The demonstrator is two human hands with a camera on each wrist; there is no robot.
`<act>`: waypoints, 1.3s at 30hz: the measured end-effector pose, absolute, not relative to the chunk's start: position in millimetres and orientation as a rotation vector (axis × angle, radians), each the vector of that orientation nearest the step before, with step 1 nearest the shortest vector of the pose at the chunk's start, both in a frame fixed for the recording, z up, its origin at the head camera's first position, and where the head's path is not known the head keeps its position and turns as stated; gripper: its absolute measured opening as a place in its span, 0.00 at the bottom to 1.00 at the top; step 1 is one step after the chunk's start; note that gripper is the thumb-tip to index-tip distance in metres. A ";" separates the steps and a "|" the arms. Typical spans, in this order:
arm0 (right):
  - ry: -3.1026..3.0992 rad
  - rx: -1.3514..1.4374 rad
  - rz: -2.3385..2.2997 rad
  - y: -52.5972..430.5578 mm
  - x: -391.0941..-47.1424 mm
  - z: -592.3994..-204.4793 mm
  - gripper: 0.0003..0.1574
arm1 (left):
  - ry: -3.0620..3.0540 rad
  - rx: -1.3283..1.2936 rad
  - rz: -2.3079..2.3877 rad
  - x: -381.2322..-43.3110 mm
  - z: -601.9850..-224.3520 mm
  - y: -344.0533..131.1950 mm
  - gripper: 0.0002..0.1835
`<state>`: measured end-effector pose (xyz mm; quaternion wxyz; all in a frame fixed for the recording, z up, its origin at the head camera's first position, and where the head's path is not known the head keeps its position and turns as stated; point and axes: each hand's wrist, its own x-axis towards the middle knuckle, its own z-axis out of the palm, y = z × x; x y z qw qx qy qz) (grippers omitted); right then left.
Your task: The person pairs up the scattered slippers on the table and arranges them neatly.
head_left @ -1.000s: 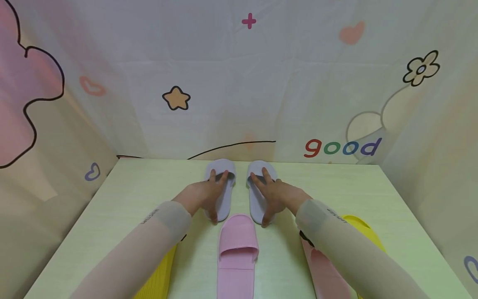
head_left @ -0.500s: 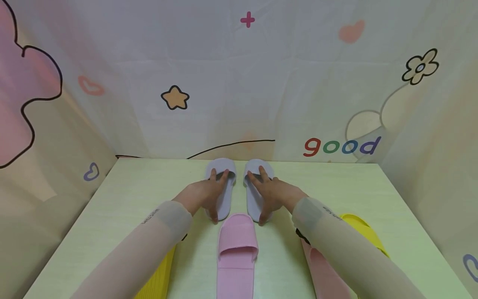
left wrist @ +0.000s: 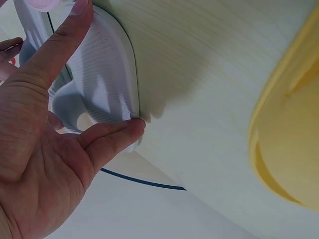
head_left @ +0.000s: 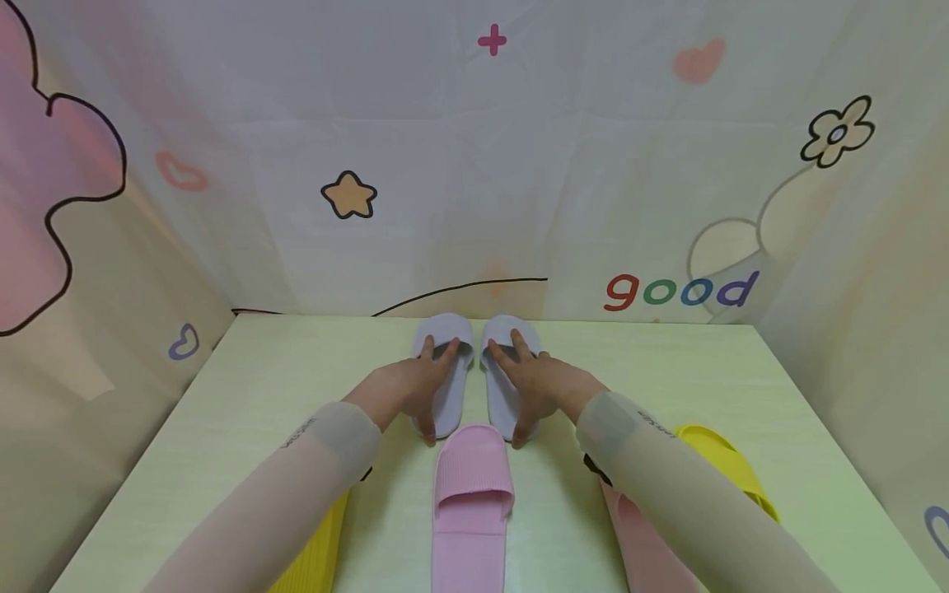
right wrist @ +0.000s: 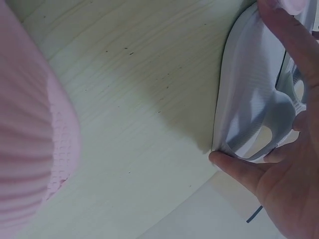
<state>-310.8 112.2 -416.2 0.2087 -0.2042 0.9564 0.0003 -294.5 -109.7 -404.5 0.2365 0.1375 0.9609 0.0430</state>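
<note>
Two pale lavender-white slippers lie side by side at the table's back edge, toes away from me, a narrow gap between them. My left hand spans the left white slipper, thumb at its heel and fingers by the strap. The left wrist view shows that slipper held along its outer edge. On the other side, my right hand grips the right white slipper the same way. In the right wrist view, the thumb lies on this slipper's heel and a fingertip meets its edge near the strap.
A pink slipper lies in the middle, just in front of the white ones. Another pink slipper and a yellow one are partly under my right forearm. A second yellow slipper shows beside my left forearm. A printed curtain hangs behind.
The right white slipper has slid left with my right hand. More lately the left one has shifted slightly right. The gap between them has narrowed.
</note>
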 end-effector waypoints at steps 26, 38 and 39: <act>2.665 -0.573 0.004 109.5 -309.9 -416.8 0.98 | 2.654 0.370 0.141 -289.4 -400.1 -102.7 0.86; 2.644 -0.584 -0.076 114.4 -302.0 -412.9 0.95 | 2.641 0.338 0.193 -283.6 -392.6 -98.0 0.82; 2.646 -0.586 -0.074 114.4 -301.0 -411.8 0.95 | 2.640 0.340 0.186 -283.6 -391.4 -97.5 0.81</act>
